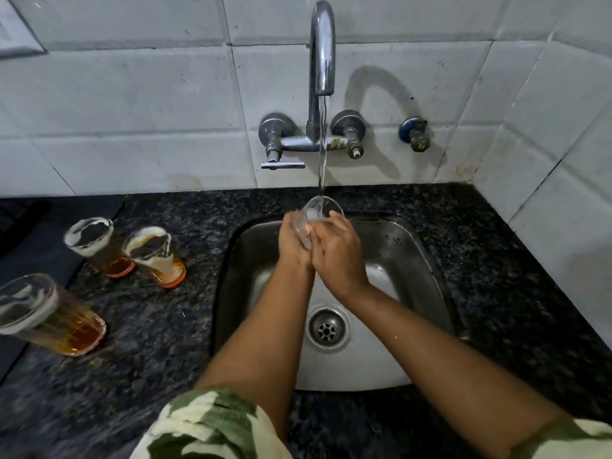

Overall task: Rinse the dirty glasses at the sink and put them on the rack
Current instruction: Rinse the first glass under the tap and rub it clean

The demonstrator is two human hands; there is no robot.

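Head view: both hands clasp one clear glass (314, 215) over the sink's (427, 260) far edge, mouth tilted up toward the tap (322, 48) stream. The left hand (293, 241) wraps its left side and the right hand (337, 253) its right, equally near. Three dirty glasses (150, 255) stand on the tabletop's (165, 326) left part. No rack shows; the glass's base seems hidden behind fingers.

Three dirty glasses (126, 256) crowding left counter (159, 342)
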